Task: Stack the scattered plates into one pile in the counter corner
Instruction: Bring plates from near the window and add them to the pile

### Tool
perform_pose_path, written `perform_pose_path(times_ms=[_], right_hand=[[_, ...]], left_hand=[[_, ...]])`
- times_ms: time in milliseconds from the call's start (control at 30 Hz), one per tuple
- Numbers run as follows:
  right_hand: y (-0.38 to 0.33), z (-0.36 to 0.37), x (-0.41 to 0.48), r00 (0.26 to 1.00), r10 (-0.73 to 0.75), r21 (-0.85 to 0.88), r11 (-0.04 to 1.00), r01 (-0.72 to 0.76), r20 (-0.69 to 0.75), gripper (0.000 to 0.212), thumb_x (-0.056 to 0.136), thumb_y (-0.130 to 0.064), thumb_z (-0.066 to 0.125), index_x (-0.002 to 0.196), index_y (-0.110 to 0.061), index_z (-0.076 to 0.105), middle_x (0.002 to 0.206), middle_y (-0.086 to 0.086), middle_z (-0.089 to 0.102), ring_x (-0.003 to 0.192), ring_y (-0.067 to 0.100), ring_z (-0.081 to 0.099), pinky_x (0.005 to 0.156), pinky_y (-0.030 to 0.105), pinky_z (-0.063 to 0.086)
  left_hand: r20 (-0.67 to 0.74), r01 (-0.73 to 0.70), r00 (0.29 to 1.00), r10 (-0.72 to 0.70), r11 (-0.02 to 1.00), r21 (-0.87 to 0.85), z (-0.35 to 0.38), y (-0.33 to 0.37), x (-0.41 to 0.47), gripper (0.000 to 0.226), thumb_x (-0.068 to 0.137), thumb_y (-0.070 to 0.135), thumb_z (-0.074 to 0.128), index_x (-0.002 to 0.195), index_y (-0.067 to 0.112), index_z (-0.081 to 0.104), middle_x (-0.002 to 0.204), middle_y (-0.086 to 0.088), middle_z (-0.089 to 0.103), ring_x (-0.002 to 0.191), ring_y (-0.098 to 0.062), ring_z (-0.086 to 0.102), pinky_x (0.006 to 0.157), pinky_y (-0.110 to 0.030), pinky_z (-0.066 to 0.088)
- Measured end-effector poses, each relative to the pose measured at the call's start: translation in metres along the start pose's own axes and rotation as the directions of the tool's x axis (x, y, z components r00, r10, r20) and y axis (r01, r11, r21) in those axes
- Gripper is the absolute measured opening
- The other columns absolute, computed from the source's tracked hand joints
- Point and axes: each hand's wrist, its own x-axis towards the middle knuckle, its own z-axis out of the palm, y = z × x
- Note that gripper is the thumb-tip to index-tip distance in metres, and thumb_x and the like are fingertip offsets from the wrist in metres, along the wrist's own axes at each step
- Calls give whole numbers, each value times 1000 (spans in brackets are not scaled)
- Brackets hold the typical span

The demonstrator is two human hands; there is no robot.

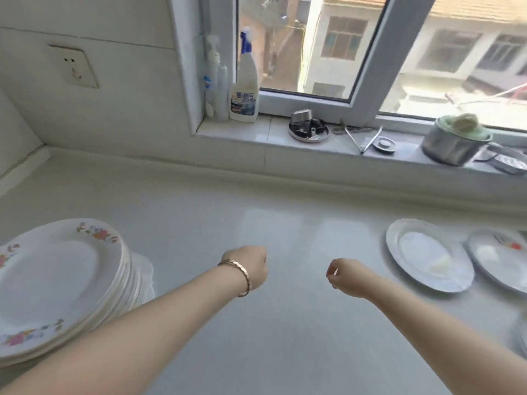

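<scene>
A pile of several white plates with flower-painted rims [57, 280] stands at the left of the pale counter [271, 223]. At the right lie two single plates side by side: a plain white plate [427, 255] and a flower-rimmed plate [502, 260] cut by the frame edge. My left hand [252, 267], with a bracelet on the wrist, hovers over the counter's middle, fingers curled shut and holding nothing. My right hand [346, 276] hangs beside it, also curled shut and holding nothing, a hand's width left of the plain plate.
On the window sill [271, 135] stand a spray bottle [244, 86], a pump bottle [213, 81], a small metal dish of parts [308, 129], tongs [368, 138] and a steel pot [453, 143]. A wall socket [74, 67] sits above the counter corner. Another blurred plate edge [520, 337] shows far right.
</scene>
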Motion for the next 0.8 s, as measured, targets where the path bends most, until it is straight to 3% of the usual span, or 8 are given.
perform_pose_path(times_ms=[133, 233, 333, 467, 567, 667, 733, 800], right_hand=[[100, -9, -15, 995, 99, 110, 989, -97, -11, 22, 90, -17, 41, 100, -15, 61, 113, 3, 66, 85, 17, 53, 59, 19, 39], [178, -15, -23, 985, 172, 156, 973, -168, -12, 12, 89, -18, 42, 87, -20, 54, 109, 2, 68, 89, 18, 57, 73, 26, 47], [252, -19, -24, 968, 249, 211, 946, -247, 19, 12, 87, -18, 42, 84, -21, 54, 104, 2, 68, 95, 21, 61, 75, 27, 48], [328, -22, -19, 957, 282, 255, 922, -290, 72, 13, 88, -17, 41, 85, -23, 52, 94, -1, 64, 85, 19, 57, 63, 23, 42], [366, -24, -12, 955, 278, 244, 924, -295, 102, 13, 87, -16, 41, 85, -23, 52, 92, -2, 62, 88, 20, 58, 62, 22, 41], [388, -27, -1, 958, 259, 271, 920, -283, 121, 13, 87, -16, 41, 84, -24, 51, 90, -4, 59, 79, 17, 51, 55, 17, 36], [395, -29, 7, 963, 236, 290, 920, -264, 128, 14, 87, -16, 42, 83, -24, 52, 90, -5, 59, 81, 15, 50, 55, 16, 35], [397, -32, 14, 967, 207, 301, 922, -243, 148, 13, 87, -17, 42, 86, -24, 52, 90, -5, 58, 80, 16, 49, 53, 14, 33]], left_hand=[[108, -17, 994, 26, 996, -82, 23, 83, 41, 30, 92, 19, 37, 115, 13, 56, 122, -7, 61, 112, -27, 57, 92, -31, 45], [167, 24, 986, 14, 975, -221, 51, 152, 70, 28, 90, 17, 41, 112, 11, 58, 118, -8, 63, 112, -27, 58, 91, -30, 46], [278, 143, 960, -20, 892, -429, 84, 221, 100, 18, 87, 11, 41, 90, 13, 59, 92, -12, 65, 104, -28, 67, 77, -28, 46], [392, 396, 910, -136, 563, -725, 121, 303, 137, 22, 90, 11, 46, 111, 11, 47, 97, -10, 53, 90, -27, 65, 72, -28, 48], [498, 544, 836, -228, 232, -807, 144, 344, 158, 14, 88, 13, 53, 100, 10, 47, 83, -7, 53, 82, -24, 53, 69, -28, 46], [557, 564, 775, -299, -69, -823, 154, 367, 172, 13, 88, 14, 58, 97, 8, 51, 70, -6, 53, 67, -24, 55, 61, -31, 45], [571, 542, 758, -315, -182, -820, 152, 377, 174, 9, 90, 10, 58, 94, 6, 50, 68, -6, 51, 68, -25, 56, 63, -38, 49], [559, 501, 772, -302, -251, -828, 148, 384, 175, 12, 93, 6, 53, 105, 5, 53, 71, -7, 53, 79, -28, 57, 74, -40, 48]])
